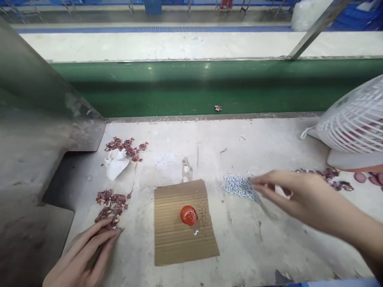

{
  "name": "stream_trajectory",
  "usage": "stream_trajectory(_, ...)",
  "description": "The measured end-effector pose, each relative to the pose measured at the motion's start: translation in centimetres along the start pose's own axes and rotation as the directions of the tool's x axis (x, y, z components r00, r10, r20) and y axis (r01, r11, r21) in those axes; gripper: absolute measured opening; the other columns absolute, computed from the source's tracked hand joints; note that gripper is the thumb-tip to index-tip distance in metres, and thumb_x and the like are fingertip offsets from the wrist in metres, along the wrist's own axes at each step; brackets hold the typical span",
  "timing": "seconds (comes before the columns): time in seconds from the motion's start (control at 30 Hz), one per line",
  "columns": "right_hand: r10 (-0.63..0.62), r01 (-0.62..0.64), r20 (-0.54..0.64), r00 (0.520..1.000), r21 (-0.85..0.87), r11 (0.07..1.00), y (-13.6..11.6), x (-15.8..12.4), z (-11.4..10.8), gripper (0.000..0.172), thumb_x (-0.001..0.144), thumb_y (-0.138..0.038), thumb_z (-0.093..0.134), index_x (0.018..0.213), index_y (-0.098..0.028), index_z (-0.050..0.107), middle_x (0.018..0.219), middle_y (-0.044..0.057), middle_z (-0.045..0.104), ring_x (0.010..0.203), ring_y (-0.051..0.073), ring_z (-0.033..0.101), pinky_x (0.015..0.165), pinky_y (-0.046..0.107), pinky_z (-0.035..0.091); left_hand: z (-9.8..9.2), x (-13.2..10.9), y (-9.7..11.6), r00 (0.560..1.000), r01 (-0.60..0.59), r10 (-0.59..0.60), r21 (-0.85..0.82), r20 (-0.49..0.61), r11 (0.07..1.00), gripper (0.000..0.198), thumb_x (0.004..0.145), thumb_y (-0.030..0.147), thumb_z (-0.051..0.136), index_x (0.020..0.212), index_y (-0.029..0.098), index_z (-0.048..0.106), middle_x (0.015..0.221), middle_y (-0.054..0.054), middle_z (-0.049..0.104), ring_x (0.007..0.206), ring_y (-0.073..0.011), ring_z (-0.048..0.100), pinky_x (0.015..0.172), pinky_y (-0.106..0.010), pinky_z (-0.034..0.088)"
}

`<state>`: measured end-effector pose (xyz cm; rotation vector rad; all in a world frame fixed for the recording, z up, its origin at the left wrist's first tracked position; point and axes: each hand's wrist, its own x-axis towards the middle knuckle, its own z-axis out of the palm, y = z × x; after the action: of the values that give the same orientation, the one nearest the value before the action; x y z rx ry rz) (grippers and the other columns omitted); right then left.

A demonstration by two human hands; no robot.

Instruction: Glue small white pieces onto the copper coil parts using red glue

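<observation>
Carefully, the right hand (287,193) pinched at the pile of white hooks (239,187) right of the cardboard (182,223), best lifting one only, while the left hand (86,255), fingers together, pressed on the red pieces (110,203) on the desk (269,247).

This looks like a small-parts assembly station in a factory. A scuffed, stained workbench (269,247) fills the lower frame, and right behind it, across the middle, runs a long green conveyor belt (209,85) with a second pale bench beyond. Heaps of tiny dark red pieces (111,203) sit at lower left, a pile of small white pieces (237,186) right of centre. A cardboard pad (182,239) lies at bottom centre. At the right edge stands a white fan (356,123). Blue shapes at upper right may be stacked crates; they are too blurred to be sure.
</observation>
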<state>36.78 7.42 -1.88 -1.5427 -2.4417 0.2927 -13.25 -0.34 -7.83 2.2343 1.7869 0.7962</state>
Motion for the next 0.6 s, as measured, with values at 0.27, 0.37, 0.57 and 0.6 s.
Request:
stream_trajectory(0.27,-0.090,0.091,0.021,0.996,-0.027,0.996,-3.1,0.6,4.0,0.024,0.109,-0.023,0.051,0.113,-0.021,0.074,0.105,0.009,0.078,0.090,0.026,0.078,0.070,0.036,0.059,-0.8,1.3,-1.1,0.980,-0.129,0.104,0.143,0.167,0.981,0.027,0.098,0.055,0.067,0.112,0.035,0.079,0.121,-0.004,0.080,0.100,-0.0250,0.083,0.080,-0.027,0.066)
stream_trajectory(0.37,-0.125,0.128,0.094,0.988,-0.034,0.991,-3.0,3.1,4.2,0.021,0.106,-0.021,0.053,0.105,-0.021,0.074,0.099,0.008,0.075,0.083,0.026,0.075,0.061,0.033,0.053,-0.9,1.8,-0.1,0.991,-0.072,0.066,0.049,0.115,0.996,0.022,0.094,0.053,0.073,0.100,0.034,0.081,0.115,-0.001,0.085,0.098,-0.0251,0.085,0.076,-0.025,0.066)
stream_trajectory(0.57,-0.087,0.076,0.136,0.987,0.083,0.994,-3.4,4.2,3.7,0.025,0.106,-0.026,0.048,0.091,-0.021,0.068,0.086,0.006,0.068,0.063,0.020,0.064,0.053,0.030,0.044,-1.3,2.0,2.1,0.974,0.213,-0.202,-0.118,0.102,0.970,0.019,0.089,0.049,0.076,0.094,0.033,0.084,0.100,-0.004,0.085,0.091,-0.0281,0.081,0.082,-0.034,0.064)
stream_trajectory(0.6,-0.059,0.044,0.122,0.991,0.119,0.992,-4.0,4.0,3.5,0.027,0.107,-0.028,0.047,0.091,-0.021,0.067,0.085,0.005,0.067,0.063,0.020,0.064,0.053,0.030,0.045,-1.3,1.9,2.5,0.950,0.308,-0.294,-0.157,0.108,0.938,0.020,0.090,0.050,0.075,0.094,0.032,0.085,0.102,-0.005,0.084,0.094,-0.0292,0.080,0.083,-0.035,0.063)
